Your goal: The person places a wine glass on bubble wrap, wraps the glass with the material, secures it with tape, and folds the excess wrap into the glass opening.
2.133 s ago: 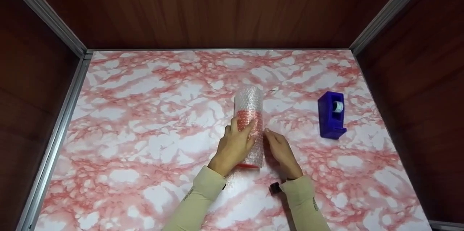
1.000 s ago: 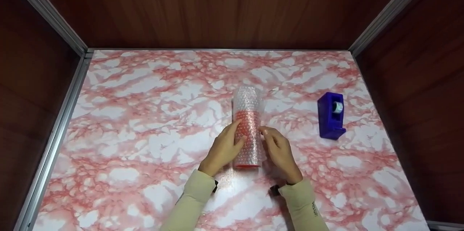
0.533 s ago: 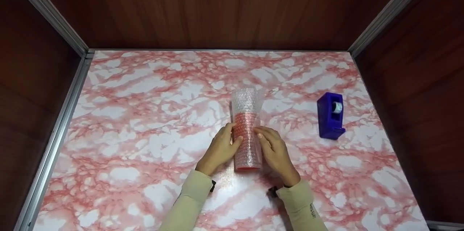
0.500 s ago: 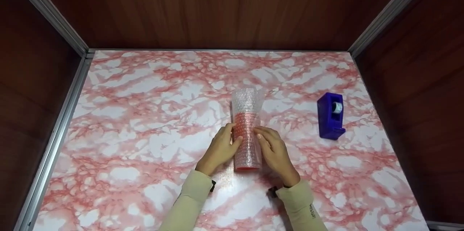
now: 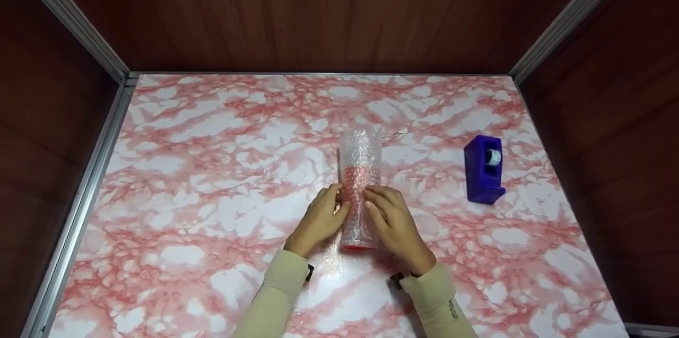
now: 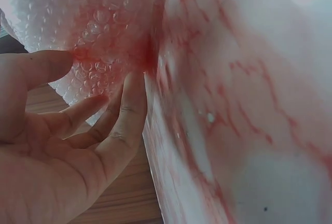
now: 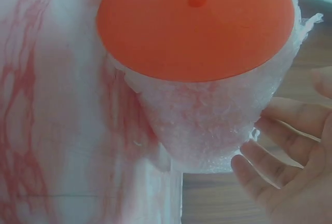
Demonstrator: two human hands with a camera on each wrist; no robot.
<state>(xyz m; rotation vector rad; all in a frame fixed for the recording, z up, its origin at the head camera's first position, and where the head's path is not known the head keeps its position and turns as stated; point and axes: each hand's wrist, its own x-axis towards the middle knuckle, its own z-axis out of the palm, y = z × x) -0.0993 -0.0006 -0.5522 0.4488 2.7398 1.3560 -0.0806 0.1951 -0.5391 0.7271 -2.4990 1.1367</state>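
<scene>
A red cylinder (image 7: pixel 192 42) with a flat orange-red end lies on the marbled table, rolled in clear bubble wrap (image 5: pixel 359 149) that reaches well past its far end. My left hand (image 5: pixel 316 221) grips the roll from the left, thumb on top and fingertips low along its side, as the left wrist view shows. From the right, my right hand (image 5: pixel 395 221) lays its fingertips on top of the wrap near the loose edge. In the right wrist view those fingers look fairly straight and spread, touching the film.
A blue tape dispenser (image 5: pixel 481 173) with a small roll of tape (image 5: pixel 493 157) stands to the right of the roll. Dark wood panels (image 5: pixel 318 14) with metal edging enclose the table (image 5: pixel 228 131) at the back and sides.
My right hand has moved left from beside the roll onto its top, and the loose wrap on the right has come over with it. My left hand has slid down to the left side.
</scene>
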